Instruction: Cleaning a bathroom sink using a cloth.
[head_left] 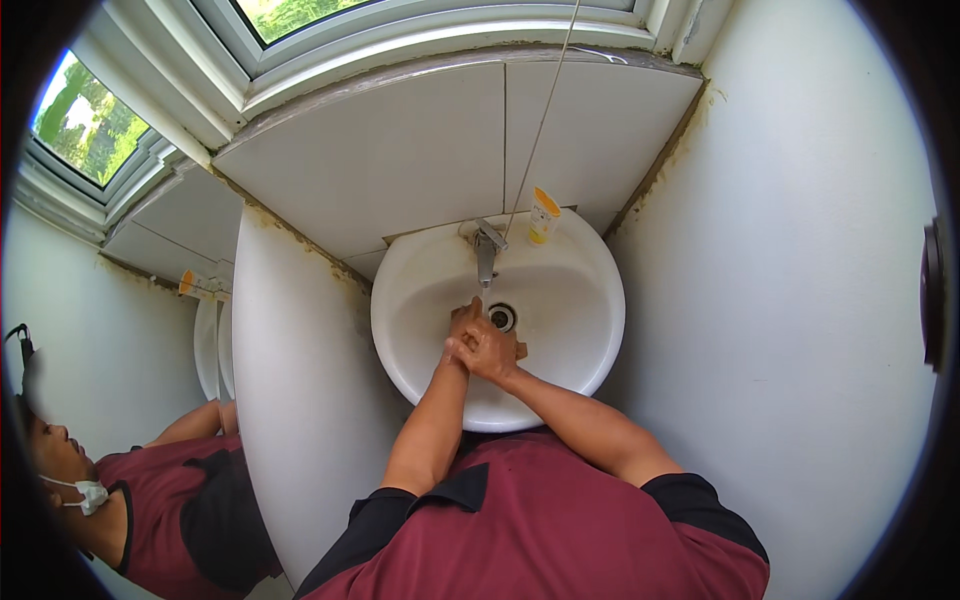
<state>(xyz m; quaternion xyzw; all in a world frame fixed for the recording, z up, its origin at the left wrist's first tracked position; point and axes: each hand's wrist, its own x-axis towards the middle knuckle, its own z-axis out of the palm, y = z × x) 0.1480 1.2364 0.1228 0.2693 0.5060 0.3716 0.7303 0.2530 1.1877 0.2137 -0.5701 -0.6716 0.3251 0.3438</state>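
Both hands are low inside a white washbasin [400,330], just below a metal tap [487,255]. A thin stream of water seems to come from the spout onto them. My left hand [464,322] is held under the spout, its fingers pointing forward and partly stretched; some are hidden. Across it lies my right hand [487,354], its fingers wrapped round the left near the wrist. The dark drain [502,317] shows just beyond the right hand. No tool or other object is visible in either hand.
A white and orange tube [544,216] stands on the basin's back rim, right of the tap. Walls close in on both sides; a mirror [120,340] on the left reflects me. A thin cord [545,110] hangs behind the tap. Windows [290,15] are above.
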